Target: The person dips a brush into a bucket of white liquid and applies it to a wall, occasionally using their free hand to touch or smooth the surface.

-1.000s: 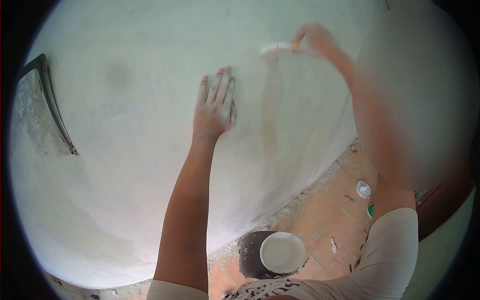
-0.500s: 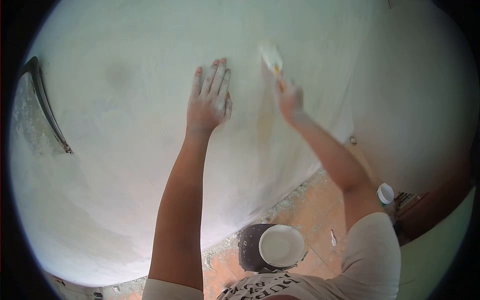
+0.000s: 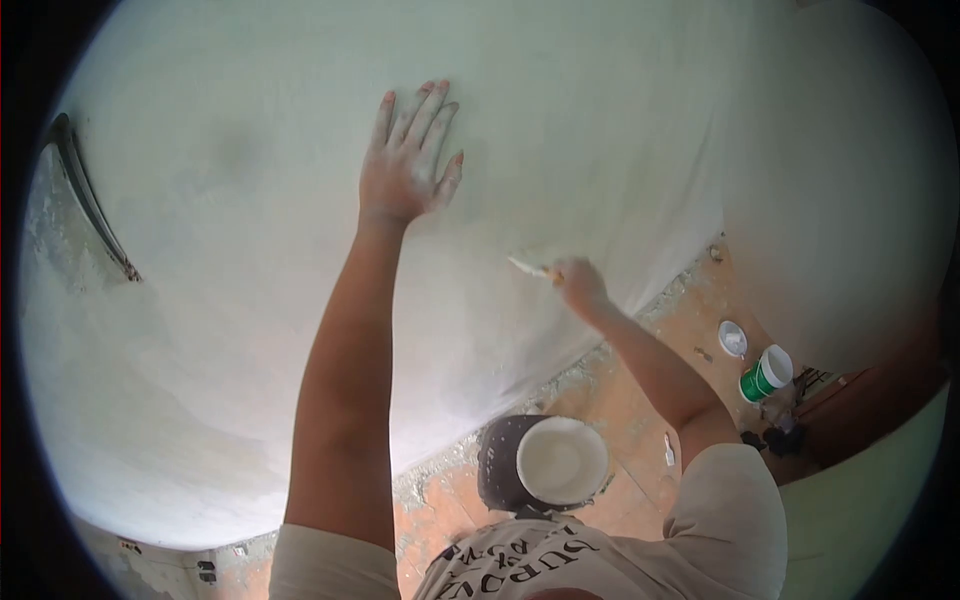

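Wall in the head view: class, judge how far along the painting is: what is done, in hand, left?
Done: the wall looks evenly pale across its upper stretch. In hand: the right hand holds a paintbrush to the wall low down; the left hand lies flat above. Left, probably: the patchy lower-left area; the bucket holds white paint.

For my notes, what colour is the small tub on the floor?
The small tub is green, white on top; head view.
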Motion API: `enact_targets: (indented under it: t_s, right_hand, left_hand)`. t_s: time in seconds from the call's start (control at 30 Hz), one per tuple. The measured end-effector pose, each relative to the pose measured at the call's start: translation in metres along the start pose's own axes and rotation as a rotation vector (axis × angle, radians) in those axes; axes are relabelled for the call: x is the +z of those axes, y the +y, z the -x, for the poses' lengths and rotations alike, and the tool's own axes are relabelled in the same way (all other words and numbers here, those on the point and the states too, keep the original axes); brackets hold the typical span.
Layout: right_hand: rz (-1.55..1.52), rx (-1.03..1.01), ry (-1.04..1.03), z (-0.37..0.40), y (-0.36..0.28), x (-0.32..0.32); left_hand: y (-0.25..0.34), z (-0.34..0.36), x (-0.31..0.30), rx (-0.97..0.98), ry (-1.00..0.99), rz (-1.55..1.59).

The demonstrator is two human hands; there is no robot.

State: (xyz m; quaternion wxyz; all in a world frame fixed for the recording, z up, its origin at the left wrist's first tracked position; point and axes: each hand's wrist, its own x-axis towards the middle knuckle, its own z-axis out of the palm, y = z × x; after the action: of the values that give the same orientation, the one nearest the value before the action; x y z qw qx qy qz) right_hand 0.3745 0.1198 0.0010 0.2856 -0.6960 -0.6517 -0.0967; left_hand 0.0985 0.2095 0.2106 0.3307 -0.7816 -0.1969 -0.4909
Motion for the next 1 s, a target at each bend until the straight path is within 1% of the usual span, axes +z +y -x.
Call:
enact_targets:
  t_s: [0.03, 0.07, 0.1, 0.13, 0.17, 0.2, 0.27, 0.33, 0.37, 0.43, 0.47, 0.53, 0.6, 0.67, 0.73, 0.8, 0.87, 0.93, 0.97, 1.0]
  right_hand:
    - [0.135, 0.031, -0.077, -0.019, -0.01, -0.019]
    - [0.261, 0.04, -0.101, -0.04, -0.017, -0.031]
    - [0.288, -0.006, -0.021, -0.054, -0.03, -0.049]
    - [0.263, 0.024, -0.017, -0.069, -0.053, -0.079]
    - [0.231, 0.055, -0.007, -0.089, -0.066, -0.099]
    - [0.256, 0.1, 0.033, -0.103, -0.083, -0.12]
    - [0.145, 0.067, 0.182, -0.118, -0.106, -0.162]
    - [0.011, 0.032, 0.316, -0.121, -0.117, -0.196]
    - [-0.007, 0.039, 0.324, -0.121, -0.12, -0.204]
    - [-0.167, -0.039, 0.518, -0.12, -0.125, -0.208]
    - [-0.179, -0.034, 0.52, -0.119, -0.126, -0.202]
    - [-0.05, -0.03, 0.478, -0.114, -0.126, -0.177]
    - [0.033, -0.043, 0.375, -0.115, -0.112, -0.113]
    - [0.141, -0.12, 0.396, -0.09, -0.099, -0.041]
    - [0.002, -0.191, 0.422, -0.064, -0.08, 0.026]
    - [-0.054, -0.208, 0.397, -0.027, -0.071, 0.061]
    - [-0.061, -0.172, 0.301, 0.006, -0.062, 0.098]
    - [-0.098, -0.101, 0.155, 0.038, -0.058, 0.116]
    - [-0.107, -0.103, 0.144, 0.052, -0.055, 0.123]
    - [-0.068, -0.082, 0.071, 0.064, -0.051, 0.129]
  left_hand:
    - [-0.002, 0.001, -0.002, 0.014, -0.009, 0.052]
    - [-0.004, 0.002, -0.001, -0.001, -0.027, 0.059]
    - [-0.006, 0.005, 0.001, 0.019, -0.018, 0.07]
    - [-0.005, 0.012, -0.001, 0.043, -0.008, 0.078]
    - [-0.002, 0.025, -0.001, 0.026, -0.015, 0.139]
    - [0.005, 0.043, 0.0, 0.024, -0.023, 0.133]
    - [0.029, 0.097, 0.0, -0.051, -0.068, 0.256]
    - [0.068, 0.158, -0.008, -0.163, -0.143, 0.346]
    - [0.089, 0.192, -0.013, -0.213, -0.199, 0.376]
    - [0.137, 0.26, -0.024, -0.407, -0.285, 0.44]
    - [0.159, 0.299, -0.028, -0.491, -0.338, 0.46]
    - [0.198, 0.364, -0.044, -0.612, -0.506, 0.495]
    - [0.23, 0.41, -0.06, -0.734, -0.583, 0.532]
    - [0.254, 0.424, -0.074, -0.816, -0.636, 0.517]
    - [0.269, 0.42, -0.077, -0.86, -0.63, 0.521]
    - [0.281, 0.404, -0.077, -0.878, -0.6, 0.565]
    - [0.282, 0.382, -0.07, -0.865, -0.59, 0.564]
    - [0.278, 0.354, -0.066, -0.802, -0.547, 0.538]
    - [0.276, 0.337, -0.063, -0.802, -0.537, 0.513]
    - [0.274, 0.323, -0.06, -0.809, -0.545, 0.506]
